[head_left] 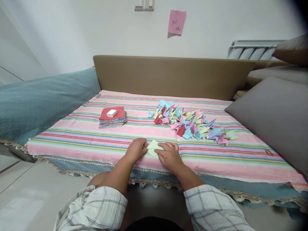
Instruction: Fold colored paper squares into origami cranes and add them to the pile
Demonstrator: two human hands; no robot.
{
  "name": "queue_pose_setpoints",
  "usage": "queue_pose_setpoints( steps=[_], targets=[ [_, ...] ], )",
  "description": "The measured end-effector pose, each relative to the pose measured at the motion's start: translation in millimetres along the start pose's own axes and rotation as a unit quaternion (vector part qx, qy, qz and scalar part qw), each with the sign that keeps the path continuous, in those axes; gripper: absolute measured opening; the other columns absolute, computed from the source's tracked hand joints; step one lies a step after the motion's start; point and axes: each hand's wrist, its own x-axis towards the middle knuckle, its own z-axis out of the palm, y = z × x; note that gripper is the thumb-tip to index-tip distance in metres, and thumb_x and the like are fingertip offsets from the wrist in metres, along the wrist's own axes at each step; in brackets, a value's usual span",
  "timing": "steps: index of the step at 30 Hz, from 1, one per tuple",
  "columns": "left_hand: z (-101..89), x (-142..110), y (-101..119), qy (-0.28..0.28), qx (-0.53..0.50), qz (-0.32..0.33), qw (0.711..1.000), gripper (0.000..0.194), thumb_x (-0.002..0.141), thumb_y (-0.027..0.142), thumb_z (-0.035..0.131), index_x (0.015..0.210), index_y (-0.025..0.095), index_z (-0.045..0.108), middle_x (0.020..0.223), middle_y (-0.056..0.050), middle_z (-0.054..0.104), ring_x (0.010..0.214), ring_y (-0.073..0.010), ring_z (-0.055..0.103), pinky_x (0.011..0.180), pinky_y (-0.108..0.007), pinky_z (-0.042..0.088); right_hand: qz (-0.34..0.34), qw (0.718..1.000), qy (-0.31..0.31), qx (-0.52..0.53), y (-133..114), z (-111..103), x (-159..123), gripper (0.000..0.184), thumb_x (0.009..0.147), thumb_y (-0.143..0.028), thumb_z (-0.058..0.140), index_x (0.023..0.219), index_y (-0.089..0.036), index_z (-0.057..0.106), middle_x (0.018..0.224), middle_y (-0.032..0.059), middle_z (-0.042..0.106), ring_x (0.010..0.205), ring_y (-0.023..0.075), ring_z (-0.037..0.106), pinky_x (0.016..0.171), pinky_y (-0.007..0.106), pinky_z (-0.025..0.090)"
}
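Both hands are working close together over the near part of the striped cloth [72, 133], with light green paper [152, 148] lying in the narrow gap between them.

Left hand [136, 150]: fingers are curling inward, knuckles facing up, and the left thumb [144, 150] is pressing at the paper's left corner. The grip is narrow, pinching the paper. Left forearm [121, 175] is slanting up and inward from the rolled checked left sleeve [101, 205].

Right hand [170, 156]: the back of the hand is facing up, the right thumb [159, 152] is lying across the front of the paper, and the forefinger is bending along its upper right side. The grip is narrow, holding the paper's right part; the outer fingers are curling away from it. Right forearm [191, 178] is angling inward from the checked right sleeve [211, 202], roughly mirroring the left.

Paper: it is showing folded edges, one point standing up between the hands and another pointing down towards the wearer. Cannot tell whether either hand is resting its weight on the cloth.

Surroundings: beyond the left hand and slightly to its left, a stack of paper [112, 122] is sitting with a red top sheet, a small white box [111, 113] resting on it. Beyond the right hand and spreading off to its right, many coloured paper cranes [187, 123] are lying crowded together. Well to the right of the right hand, a grey cushion [271, 118] is leaning.
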Motion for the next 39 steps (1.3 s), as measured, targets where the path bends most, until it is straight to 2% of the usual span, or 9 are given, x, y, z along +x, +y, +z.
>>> queue_pose_setpoints(
  steps=[3, 7, 10, 18, 21, 24, 27, 32, 39],
  targets=[
    [-3.1, -2.5, -3.9, -0.005, -0.005, -0.001, 1.000, 0.019, 0.064, 0.008, 0.056, 0.079, 0.018, 0.062, 0.085, -0.003, 0.066, 0.083, -0.0193, 0.060, 0.074, -0.030, 0.046, 0.001, 1.000, -0.003, 0.002, -0.5, -0.3, 0.2, 0.021, 0.084, -0.026, 0.054, 0.097, -0.038, 0.066, 0.119, -0.0006, 0.058, 0.106, 0.0204, 0.046, 0.093, 0.043, 0.019],
    [-1.0, -7.3, -7.3, -0.003, -0.004, 0.069, 0.998, 0.046, 0.065, 0.001, 0.048, 0.102, 0.021, 0.065, 0.120, -0.005, 0.058, 0.112, -0.0204, 0.051, 0.096, -0.033, 0.040, 0.003, 1.000, -0.004, 0.002, -1.2, -0.6, 0.4, 0.022, 0.083, -0.025, 0.055, 0.096, -0.038, 0.066, 0.119, -0.0009, 0.059, 0.107, 0.0201, 0.046, 0.093, 0.042, 0.019],
    [3.0, -11.1, -7.0, -0.010, 0.035, 0.103, 0.994, 0.046, 0.069, 0.002, 0.047, 0.105, 0.023, 0.067, 0.132, -0.007, 0.048, 0.119, -0.0245, 0.046, 0.100, -0.039, 0.037, 0.004, 1.000, -0.006, -0.002, -1.3, -1.1, 0.5, 0.022, 0.083, -0.025, 0.055, 0.097, -0.038, 0.066, 0.119, -0.0013, 0.058, 0.107, 0.0199, 0.047, 0.094, 0.042, 0.019],
    [-6.2, -13.5, -0.6, -0.020, 0.090, 0.067, 0.993, 0.029, 0.070, 0.010, 0.052, 0.088, 0.021, 0.073, 0.120, -0.009, 0.059, 0.114, -0.0277, 0.051, 0.097, -0.042, 0.041, 0.003, 1.000, -0.015, -0.005, -0.1, -1.4, 0.2, 0.024, 0.083, -0.025, 0.055, 0.098, -0.038, 0.066, 0.120, -0.0012, 0.058, 0.107, 0.0194, 0.046, 0.093, 0.041, 0.020],
    [-7.4, -14.0, 7.9, 0.039, 0.081, 0.045, 0.995, 0.026, 0.069, 0.009, 0.049, 0.080, 0.017, 0.071, 0.117, -0.010, 0.061, 0.114, -0.0258, 0.051, 0.099, -0.042, 0.039, 0.006, 1.000, -0.014, -0.004, -0.5, -0.6, 0.5, 0.024, 0.082, -0.025, 0.055, 0.099, -0.039, 0.065, 0.121, -0.0017, 0.058, 0.107, 0.0192, 0.046, 0.094, 0.041, 0.020],
    [4.6, -16.5, 20.9, 0.080, 0.031, 0.097, 0.992, 0.045, 0.070, 0.004, 0.042, 0.109, 0.017, 0.059, 0.126, -0.007, 0.055, 0.119, -0.0206, 0.047, 0.108, -0.046, 0.027, 0.004, 1.000, -0.012, -0.008, -2.1, -0.6, 0.5, 0.023, 0.085, -0.027, 0.053, 0.100, -0.039, 0.065, 0.121, -0.0009, 0.058, 0.106, 0.0195, 0.046, 0.094, 0.041, 0.020],
    [24.3, -19.7, 30.7, 0.033, -0.035, 0.104, 0.993, 0.059, 0.070, 0.002, 0.039, 0.127, 0.017, 0.041, 0.125, -0.008, 0.055, 0.113, -0.0170, 0.051, 0.099, -0.037, 0.041, -0.005, 1.000, -0.014, -0.012, -2.7, -3.0, 0.2, 0.027, 0.086, -0.027, 0.050, 0.108, -0.039, 0.062, 0.121, 0.0007, 0.057, 0.105, 0.0202, 0.046, 0.093, 0.042, 0.022],
    [43.7, -20.5, 29.7, 0.026, -0.026, 0.122, 0.992, 0.064, 0.069, 0.003, 0.040, 0.132, 0.013, 0.033, 0.127, -0.014, 0.051, 0.117, -0.0221, 0.047, 0.098, -0.042, 0.041, -0.015, 0.999, -0.011, 0.027, 8.9, -11.1, -1.0, 0.024, 0.084, -0.029, 0.053, 0.106, -0.030, 0.064, 0.118, 0.0032, 0.059, 0.108, 0.0208, 0.047, 0.094, 0.040, 0.029],
    [41.5, -21.8, 27.3, 0.005, 0.072, 0.223, 0.972, 0.046, 0.081, 0.016, 0.044, 0.127, 0.017, 0.045, 0.137, -0.012, 0.043, 0.121, -0.0265, 0.041, 0.102, -0.048, 0.033, 0.101, 0.986, 0.052, 0.119, 41.1, -6.9, 0.7, 0.028, 0.085, -0.030, 0.049, 0.106, -0.021, 0.065, 0.111, 0.0084, 0.060, 0.108, 0.0213, 0.050, 0.093, 0.038, 0.038]
  ],
)
